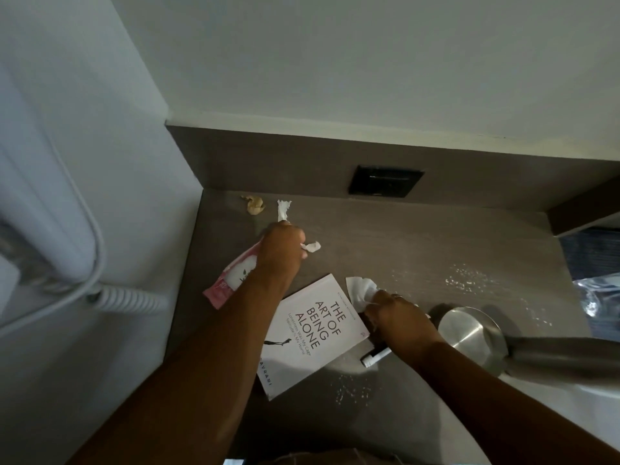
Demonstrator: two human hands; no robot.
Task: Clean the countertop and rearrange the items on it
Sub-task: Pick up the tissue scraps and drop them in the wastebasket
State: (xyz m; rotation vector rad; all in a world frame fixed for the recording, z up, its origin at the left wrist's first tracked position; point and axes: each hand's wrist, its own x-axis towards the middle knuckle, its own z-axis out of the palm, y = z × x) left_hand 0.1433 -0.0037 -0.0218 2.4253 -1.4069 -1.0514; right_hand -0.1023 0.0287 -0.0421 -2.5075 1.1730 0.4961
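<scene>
Left hand: we see the left hand (pixel 283 245) curled round a piece of white tissue (pixel 283 209); one end sticks up beyond the knuckles, another scrap shows at the fingers
Right hand: the right hand (pixel 394 313) grips a crumpled white tissue wad (pixel 360 288), pressed at the far right corner of the book
Desk: the grey-brown desk (pixel 419 243) carries everything; white crumbs (pixel 469 280) lie scattered at its right side, and more near the front edge, just beside the book
Book: a white paperback (pixel 313 333) titled "The Art of Being Alone" lies flat and askew between our two forearms
Pink packet: a pink and white packet (pixel 231 280) lies left of the book, partly under the left wrist (we cannot read its print)
Beige scrap: a crumpled beige scrap (pixel 255 204) sits near the back left corner, apart from the left hand
Pen-like item: a white and black stick (pixel 375 356) lies below the right wrist, beside the book
Tap: a brushed steel tap (pixel 469 333) stands at the right, close to the right hand
Wall plate: a black plate (pixel 385 180) is set in the back upstand
</scene>
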